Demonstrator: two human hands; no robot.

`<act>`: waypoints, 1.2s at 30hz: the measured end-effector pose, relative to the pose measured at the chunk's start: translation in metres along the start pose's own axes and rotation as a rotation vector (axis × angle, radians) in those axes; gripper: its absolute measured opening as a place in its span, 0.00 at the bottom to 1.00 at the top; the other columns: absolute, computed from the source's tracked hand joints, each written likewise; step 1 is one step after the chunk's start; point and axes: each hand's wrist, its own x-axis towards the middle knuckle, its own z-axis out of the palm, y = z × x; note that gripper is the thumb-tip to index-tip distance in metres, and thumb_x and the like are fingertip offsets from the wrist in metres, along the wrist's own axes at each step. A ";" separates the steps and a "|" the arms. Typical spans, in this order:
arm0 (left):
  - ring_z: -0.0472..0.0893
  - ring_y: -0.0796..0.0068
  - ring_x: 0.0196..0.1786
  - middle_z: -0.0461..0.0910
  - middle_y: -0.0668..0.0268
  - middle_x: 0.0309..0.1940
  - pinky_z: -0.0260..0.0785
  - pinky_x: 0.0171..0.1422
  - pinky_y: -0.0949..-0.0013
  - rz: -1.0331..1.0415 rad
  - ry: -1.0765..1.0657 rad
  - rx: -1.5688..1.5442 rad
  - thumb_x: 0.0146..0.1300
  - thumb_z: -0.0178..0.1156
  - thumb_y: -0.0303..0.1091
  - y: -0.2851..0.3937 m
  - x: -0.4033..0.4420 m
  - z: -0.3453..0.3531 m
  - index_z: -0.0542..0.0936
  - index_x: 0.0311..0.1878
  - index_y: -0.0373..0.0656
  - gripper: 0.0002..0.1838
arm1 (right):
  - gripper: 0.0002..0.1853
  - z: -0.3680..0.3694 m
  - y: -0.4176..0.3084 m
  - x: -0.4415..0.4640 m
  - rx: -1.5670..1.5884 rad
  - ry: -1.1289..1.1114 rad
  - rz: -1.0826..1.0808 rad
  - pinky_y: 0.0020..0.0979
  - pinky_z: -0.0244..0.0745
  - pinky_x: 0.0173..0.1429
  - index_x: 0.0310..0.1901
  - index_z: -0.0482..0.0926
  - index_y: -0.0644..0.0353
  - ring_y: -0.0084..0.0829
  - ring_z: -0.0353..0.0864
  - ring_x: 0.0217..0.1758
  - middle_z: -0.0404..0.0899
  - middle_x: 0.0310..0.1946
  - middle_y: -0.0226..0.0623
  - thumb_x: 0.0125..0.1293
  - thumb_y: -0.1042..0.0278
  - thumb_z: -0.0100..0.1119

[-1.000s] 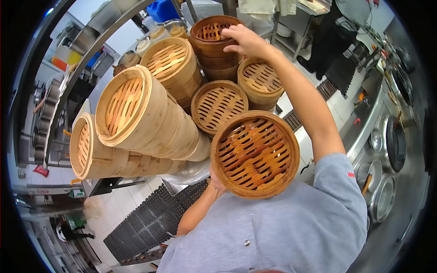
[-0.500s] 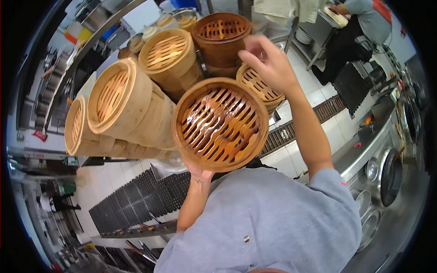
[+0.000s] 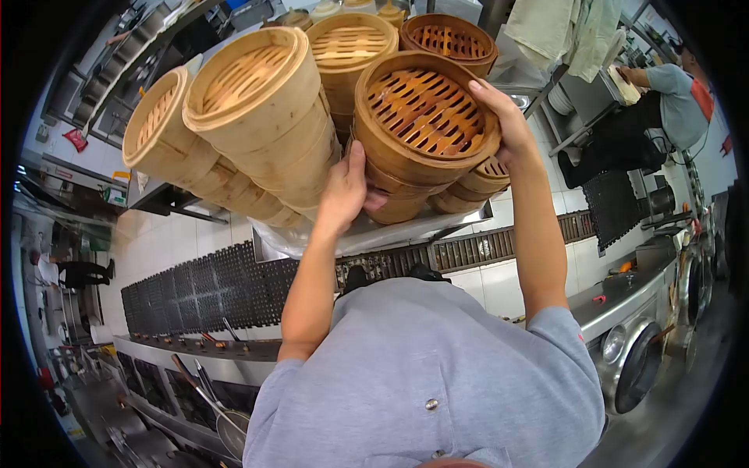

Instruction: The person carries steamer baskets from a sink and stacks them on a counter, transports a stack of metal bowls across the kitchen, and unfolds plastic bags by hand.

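Note:
A brown bamboo steamer basket [image 3: 427,109] with a slatted, wet-looking base sits at the top of a stack in front of me. My right hand [image 3: 505,121] grips its right side, thumb on the rim. On the left, my left hand [image 3: 347,189] is closed against the same stack lower down, its thumb up along the wall and its fingertips partly hidden. Close by stand other stacks: a tall pale bamboo steamer [image 3: 251,86] to the left, another pale steamer [image 3: 351,48] behind, and a darker steamer [image 3: 450,45] at the back.
The stacks stand on a metal table [image 3: 312,242] with plastic wrap. Below lies a black rubber mat [image 3: 203,288] beside a floor drain grate [image 3: 484,248]. A co-worker [image 3: 663,105] is at a counter on the far right. Wok burners [image 3: 636,366] line the right side.
The brown steamer has moved from in front of my chest away onto the stack. My right hand has come down onto its rim; my left hand has shifted from beneath to the side.

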 end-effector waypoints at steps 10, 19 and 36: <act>0.69 0.46 0.66 0.63 0.39 0.68 0.61 0.70 0.56 0.708 0.487 0.604 0.58 0.70 0.39 -0.045 -0.040 0.031 0.66 0.65 0.26 0.38 | 0.22 0.030 0.005 0.011 -0.503 0.125 -0.083 0.28 0.66 0.61 0.56 0.74 0.70 0.29 0.75 0.55 0.79 0.51 0.40 0.69 0.61 0.54; 0.52 0.38 0.76 0.49 0.30 0.72 0.49 0.78 0.53 0.809 0.454 0.478 0.47 0.78 0.37 -0.076 -0.013 0.043 0.48 0.71 0.18 0.59 | 0.24 0.030 0.012 0.005 -0.450 0.206 -0.092 0.30 0.65 0.62 0.58 0.73 0.71 0.30 0.73 0.58 0.78 0.54 0.42 0.69 0.59 0.54; 0.60 0.38 0.69 0.56 0.34 0.67 0.53 0.73 0.51 0.772 0.593 0.585 0.45 0.78 0.49 -0.094 0.002 0.054 0.55 0.70 0.22 0.59 | 0.18 0.011 0.019 0.026 -1.025 0.198 -0.220 0.37 0.72 0.50 0.47 0.78 0.68 0.42 0.80 0.42 0.83 0.38 0.49 0.70 0.59 0.50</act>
